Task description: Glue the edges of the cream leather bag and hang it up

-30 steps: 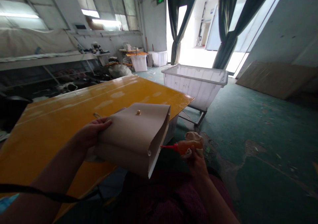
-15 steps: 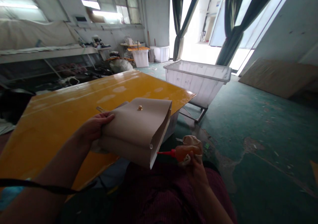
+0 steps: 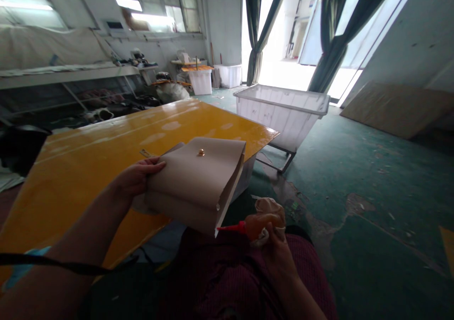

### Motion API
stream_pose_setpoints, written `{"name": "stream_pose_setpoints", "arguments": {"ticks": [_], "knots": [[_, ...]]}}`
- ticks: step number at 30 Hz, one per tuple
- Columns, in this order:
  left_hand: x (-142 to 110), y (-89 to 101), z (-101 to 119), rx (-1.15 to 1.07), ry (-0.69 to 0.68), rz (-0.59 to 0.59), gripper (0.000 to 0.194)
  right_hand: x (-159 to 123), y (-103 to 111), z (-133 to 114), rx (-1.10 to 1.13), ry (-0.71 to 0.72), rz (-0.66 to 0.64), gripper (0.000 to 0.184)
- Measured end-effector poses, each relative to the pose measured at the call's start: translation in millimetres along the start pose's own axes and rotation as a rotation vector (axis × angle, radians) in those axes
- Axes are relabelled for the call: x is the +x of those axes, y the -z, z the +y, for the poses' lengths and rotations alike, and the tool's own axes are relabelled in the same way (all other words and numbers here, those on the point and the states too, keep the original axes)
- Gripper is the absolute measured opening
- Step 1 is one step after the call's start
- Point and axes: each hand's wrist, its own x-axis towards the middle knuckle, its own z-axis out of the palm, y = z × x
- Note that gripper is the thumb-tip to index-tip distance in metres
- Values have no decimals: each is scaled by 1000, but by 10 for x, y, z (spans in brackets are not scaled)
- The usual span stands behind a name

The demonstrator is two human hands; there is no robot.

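A beige handbag (image 3: pixel 191 182) with a small gold stud (image 3: pixel 201 153) on its flap is tilted over the near edge of the yellow table. My left hand (image 3: pixel 140 175) is closed on the bag's left side, thumb on top and the other fingers partly hidden. My right hand (image 3: pixel 278 246) grips a small glue bottle (image 3: pixel 257 225) of amber liquid, with a crumpled pale cloth (image 3: pixel 271 208) around it. Its red nozzle points left, its tip at the lower right corner of the bag; whether it touches I cannot tell.
The yellow tabletop (image 3: pixel 92 168) spreads out ahead and left. A white plastic tub (image 3: pixel 280 116) on a metal-framed cart stands beyond its right corner. Green floor (image 3: pixel 369 178) lies to the right. A dark strap (image 3: pixel 64 264) crosses my left forearm.
My right hand has moved the bottle left and slightly down, bringing the nozzle tip from the bag's open side edge to its lower corner. The bag has shifted very slightly.
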Motion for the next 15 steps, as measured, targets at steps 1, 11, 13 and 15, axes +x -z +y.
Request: {"name": "stream_pose_setpoints", "arguments": {"ticks": [1,11,13,15], "knots": [[14,1,26,5,19,-22,34,-4,37,13,-14,-8,-11,65],[295,-190,331,197,177,-154,33,-131,87,32,56,-54,11,85],[324,-321,351,225,173,-142,38,-110,98,-16,95,-75,39,88],[367,-463,346,225,139,-95,42,-84,98,-80,156,-113,61,88]]}}
